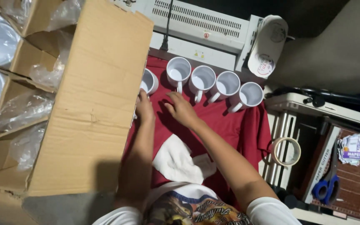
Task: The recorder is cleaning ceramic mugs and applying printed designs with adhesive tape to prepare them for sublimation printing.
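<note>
Several white mugs stand in a row on a red cloth (234, 125). My left hand (144, 107) rests at the edge of the cardboard flap, just below the leftmost mug (149, 81), and may be touching it. My right hand (181, 107) lies flat on the cloth with fingers spread, just below the second mug (178, 71) and close to its handle. It holds nothing. Further right stand more mugs (226, 84), the last mug (250, 95) at the row's end.
A big cardboard box (92, 104) with plastic-wrapped white mugs in compartments fills the left. A white rag (176, 160) lies on the cloth. A white machine (205, 29) sits behind the mugs. A tape roll (286, 151), paper cutter and blue scissors (326, 185) are at right.
</note>
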